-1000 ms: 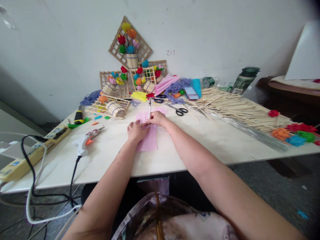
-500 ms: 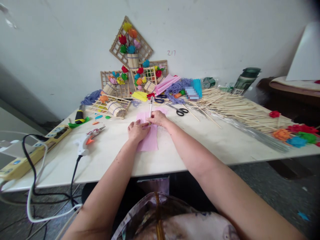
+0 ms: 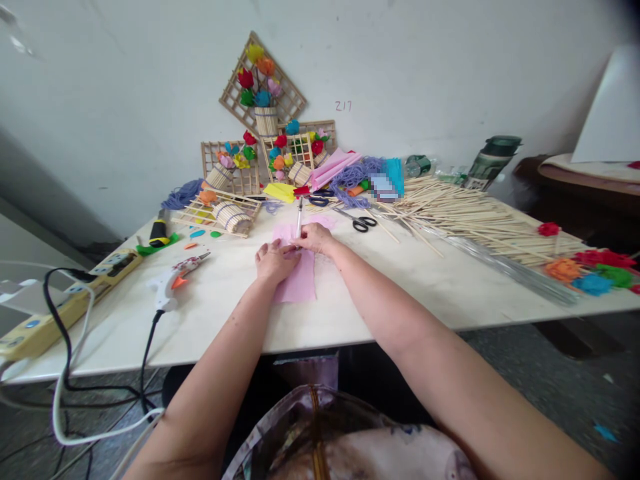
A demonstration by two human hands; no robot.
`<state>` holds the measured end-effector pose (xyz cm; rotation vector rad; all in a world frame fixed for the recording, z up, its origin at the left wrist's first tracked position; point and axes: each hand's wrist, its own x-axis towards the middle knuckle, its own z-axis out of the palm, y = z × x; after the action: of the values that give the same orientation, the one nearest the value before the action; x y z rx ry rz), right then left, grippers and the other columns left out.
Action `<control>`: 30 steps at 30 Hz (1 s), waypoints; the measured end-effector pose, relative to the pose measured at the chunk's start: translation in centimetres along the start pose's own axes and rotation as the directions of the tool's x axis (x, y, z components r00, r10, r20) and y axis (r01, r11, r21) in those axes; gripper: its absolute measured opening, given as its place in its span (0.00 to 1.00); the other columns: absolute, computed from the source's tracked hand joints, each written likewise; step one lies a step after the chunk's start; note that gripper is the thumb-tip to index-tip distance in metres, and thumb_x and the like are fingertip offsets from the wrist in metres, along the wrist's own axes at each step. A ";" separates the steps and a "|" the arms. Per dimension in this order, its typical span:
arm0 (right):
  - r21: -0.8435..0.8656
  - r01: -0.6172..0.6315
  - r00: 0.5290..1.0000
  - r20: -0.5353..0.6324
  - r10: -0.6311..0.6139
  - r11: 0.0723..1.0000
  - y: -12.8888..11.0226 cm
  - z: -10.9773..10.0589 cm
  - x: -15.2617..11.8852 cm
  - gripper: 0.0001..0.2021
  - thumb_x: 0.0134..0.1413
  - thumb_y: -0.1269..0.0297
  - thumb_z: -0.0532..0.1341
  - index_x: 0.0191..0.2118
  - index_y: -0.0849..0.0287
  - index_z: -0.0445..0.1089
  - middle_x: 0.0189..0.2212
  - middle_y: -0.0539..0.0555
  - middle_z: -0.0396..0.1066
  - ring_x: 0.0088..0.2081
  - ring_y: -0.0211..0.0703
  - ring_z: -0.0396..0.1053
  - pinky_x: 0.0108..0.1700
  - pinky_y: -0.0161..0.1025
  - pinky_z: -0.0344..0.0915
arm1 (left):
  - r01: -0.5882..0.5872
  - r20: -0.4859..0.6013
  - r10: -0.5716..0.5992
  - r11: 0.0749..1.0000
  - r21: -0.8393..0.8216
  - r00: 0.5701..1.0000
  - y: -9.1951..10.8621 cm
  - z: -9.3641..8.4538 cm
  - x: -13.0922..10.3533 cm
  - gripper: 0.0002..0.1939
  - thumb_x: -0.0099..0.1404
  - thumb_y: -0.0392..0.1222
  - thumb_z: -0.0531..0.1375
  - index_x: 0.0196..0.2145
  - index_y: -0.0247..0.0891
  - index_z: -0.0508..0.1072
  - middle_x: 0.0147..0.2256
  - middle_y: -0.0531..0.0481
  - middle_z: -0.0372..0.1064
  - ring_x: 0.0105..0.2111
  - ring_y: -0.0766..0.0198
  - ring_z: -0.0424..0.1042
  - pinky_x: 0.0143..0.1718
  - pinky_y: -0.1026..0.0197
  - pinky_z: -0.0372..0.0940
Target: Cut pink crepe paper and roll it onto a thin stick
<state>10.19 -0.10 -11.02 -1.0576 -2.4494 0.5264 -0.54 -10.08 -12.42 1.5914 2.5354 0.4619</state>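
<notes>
A strip of pink crepe paper (image 3: pixel 299 283) lies on the table in front of me. My left hand (image 3: pixel 276 261) rests on it with the fingers laid out, pressing the paper down. Between the fingers of my right hand (image 3: pixel 315 239) is a pen (image 3: pixel 300 217), nearly upright. Its tip is hidden near my left fingertips, over the paper. Whether anything small lies under my left fingers I cannot tell. Black-handled scissors (image 3: pixel 361 223) lie to the right, apart from my hand.
A glue gun (image 3: pixel 167 287) lies to the left, near a power strip (image 3: pixel 110 270) and a utility knife (image 3: pixel 159 232). Wooden sticks (image 3: pixel 465 213) spread over the right. Lattice panels with paper flowers (image 3: pixel 263 80) lean at the wall. A bottle (image 3: pixel 493 162) stands back right.
The pen has tipped slightly, its top end shifting a little left and down. My right hand has barely moved, and my left hand stays in place on the paper.
</notes>
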 end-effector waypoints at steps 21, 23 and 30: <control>0.001 -0.005 1.000 0.000 0.005 1.000 -0.3 -0.3 -0.2 0.18 0.44 0.49 0.59 0.30 0.60 0.74 0.26 0.51 0.72 0.30 0.37 0.67 0.30 0.30 0.56 | -0.016 -0.009 0.017 1.000 0.026 1.000 0.0 -0.1 -0.1 0.25 0.56 0.60 0.51 0.50 0.57 0.67 0.59 0.58 0.52 0.59 0.48 0.46 0.57 0.47 0.46; 0.006 0.002 1.000 0.000 -0.002 1.000 -0.3 -0.3 -0.2 0.17 0.44 0.49 0.59 0.30 0.60 0.74 0.26 0.50 0.72 0.30 0.37 0.67 0.30 0.30 0.56 | -0.015 -0.004 0.015 0.999 0.028 1.000 0.0 -0.1 -0.1 0.25 0.56 0.60 0.51 0.50 0.58 0.66 0.59 0.58 0.52 0.59 0.49 0.46 0.57 0.48 0.46; 0.034 0.004 1.000 -0.008 -0.004 0.999 0.0 0.0 -0.2 0.17 0.44 0.50 0.60 0.30 0.60 0.74 0.26 0.50 0.72 0.28 0.35 0.66 0.29 0.29 0.55 | -0.005 0.000 0.005 1.000 0.013 1.000 0.0 -0.1 0.0 0.25 0.55 0.59 0.51 0.50 0.57 0.67 0.59 0.58 0.52 0.59 0.49 0.45 0.58 0.47 0.45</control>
<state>10.31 -0.22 -11.02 -1.0390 -2.4263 0.5589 -0.52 -10.13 -12.29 1.6026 2.5400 0.4472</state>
